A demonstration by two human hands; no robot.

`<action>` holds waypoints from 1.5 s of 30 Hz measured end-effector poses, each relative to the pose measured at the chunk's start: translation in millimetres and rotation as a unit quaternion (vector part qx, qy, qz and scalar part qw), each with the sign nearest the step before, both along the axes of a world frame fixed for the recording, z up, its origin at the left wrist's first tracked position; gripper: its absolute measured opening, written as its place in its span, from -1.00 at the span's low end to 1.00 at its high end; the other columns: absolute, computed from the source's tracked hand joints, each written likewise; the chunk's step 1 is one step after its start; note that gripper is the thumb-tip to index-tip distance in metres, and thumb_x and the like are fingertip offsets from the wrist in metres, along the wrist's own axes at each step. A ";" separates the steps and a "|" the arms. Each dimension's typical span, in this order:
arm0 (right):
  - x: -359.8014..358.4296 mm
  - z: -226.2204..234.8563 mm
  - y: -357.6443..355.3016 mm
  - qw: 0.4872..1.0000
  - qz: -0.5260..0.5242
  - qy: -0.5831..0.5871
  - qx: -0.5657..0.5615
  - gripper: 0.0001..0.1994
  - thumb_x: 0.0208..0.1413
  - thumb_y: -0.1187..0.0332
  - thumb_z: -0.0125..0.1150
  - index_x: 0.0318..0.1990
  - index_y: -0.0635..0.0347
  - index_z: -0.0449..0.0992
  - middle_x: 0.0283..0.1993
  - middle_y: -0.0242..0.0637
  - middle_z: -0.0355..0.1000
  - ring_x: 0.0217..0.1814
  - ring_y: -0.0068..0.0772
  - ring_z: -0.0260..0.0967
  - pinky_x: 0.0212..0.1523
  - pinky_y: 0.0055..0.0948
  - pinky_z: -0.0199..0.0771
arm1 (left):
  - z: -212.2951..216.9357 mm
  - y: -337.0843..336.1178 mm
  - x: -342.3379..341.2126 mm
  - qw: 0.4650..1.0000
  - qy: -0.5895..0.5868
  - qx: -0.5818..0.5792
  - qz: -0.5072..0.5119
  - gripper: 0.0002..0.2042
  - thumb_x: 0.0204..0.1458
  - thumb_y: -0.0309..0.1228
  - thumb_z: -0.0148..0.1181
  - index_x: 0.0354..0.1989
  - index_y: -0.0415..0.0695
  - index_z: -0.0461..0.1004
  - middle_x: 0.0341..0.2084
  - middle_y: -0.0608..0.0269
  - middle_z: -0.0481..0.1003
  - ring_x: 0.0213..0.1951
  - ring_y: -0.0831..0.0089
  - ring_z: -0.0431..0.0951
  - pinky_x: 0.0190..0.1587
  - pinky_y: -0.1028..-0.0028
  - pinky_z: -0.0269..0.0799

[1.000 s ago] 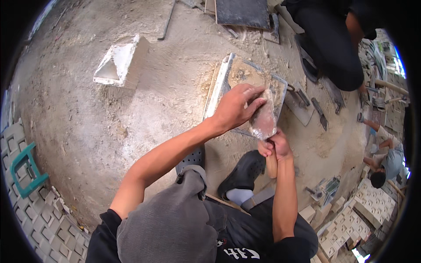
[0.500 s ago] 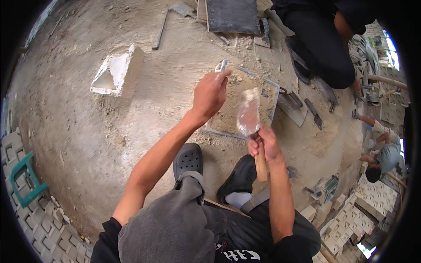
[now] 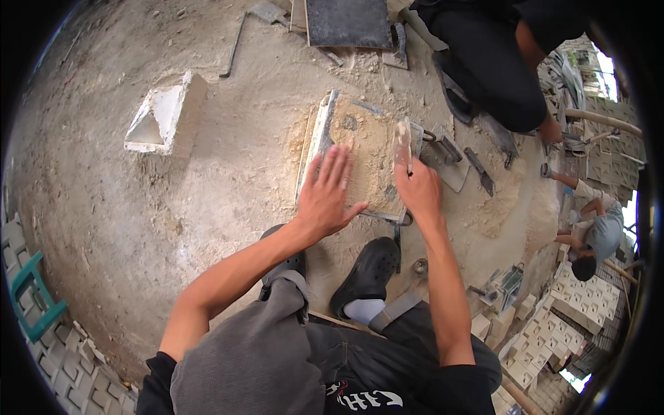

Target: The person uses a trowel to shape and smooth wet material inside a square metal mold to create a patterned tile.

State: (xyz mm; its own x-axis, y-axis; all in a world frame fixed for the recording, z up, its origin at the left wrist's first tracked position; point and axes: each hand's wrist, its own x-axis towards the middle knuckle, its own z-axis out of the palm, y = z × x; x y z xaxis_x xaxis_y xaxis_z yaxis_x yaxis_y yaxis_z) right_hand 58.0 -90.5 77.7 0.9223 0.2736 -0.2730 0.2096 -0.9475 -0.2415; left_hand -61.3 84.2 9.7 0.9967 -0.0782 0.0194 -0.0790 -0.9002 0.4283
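Observation:
A low square metal mould (image 3: 319, 142), filled with damp sandy mix (image 3: 366, 149), lies on the ground in front of my feet. My left hand (image 3: 325, 197) is flat over its near left side, fingers stretched and slightly blurred, holding nothing. Whether it presses on the mix or the frame I cannot tell. My right hand (image 3: 420, 190) is closed round a trowel at the mould's right side. The trowel's mix-smeared blade (image 3: 402, 146) points away from me, seen nearly edge-on; the hand hides its wooden handle.
A cream block with a triangular recess (image 3: 169, 114) stands to the left. Beyond the mould are a dark board (image 3: 349, 24) and a bent rod (image 3: 235, 45). A flat float (image 3: 449, 162) and a narrow trowel (image 3: 479, 171) lie right. A person (image 3: 491, 76) crouches at far right.
My left hand has left the mould's far edge, moved nearer and spread flat. My right hand has moved forward with the trowel and turned its blade from face-on to edge-on.

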 end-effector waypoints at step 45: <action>-27.0 8.1 97.6 0.979 0.125 0.140 -0.082 -0.54 0.18 0.44 -0.03 0.26 0.32 0.36 -0.32 0.22 0.53 -0.25 0.23 0.54 -0.16 -0.01 0.58 | -44.1 51.4 10.4 0.803 -0.044 -0.519 0.289 -0.55 0.32 -0.35 -0.20 0.31 -0.31 0.26 0.23 -0.18 0.34 0.29 0.07 0.33 0.33 0.26 0.17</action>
State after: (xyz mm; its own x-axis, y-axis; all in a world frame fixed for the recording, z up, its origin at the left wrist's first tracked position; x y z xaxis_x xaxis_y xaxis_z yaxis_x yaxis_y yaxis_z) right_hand 31.0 7.1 85.8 0.7150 0.4133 -0.5639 0.3879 -0.9055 -0.1719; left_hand -50.9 135.5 -34.4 0.8519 0.5010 -0.1525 0.1527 0.0409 0.9874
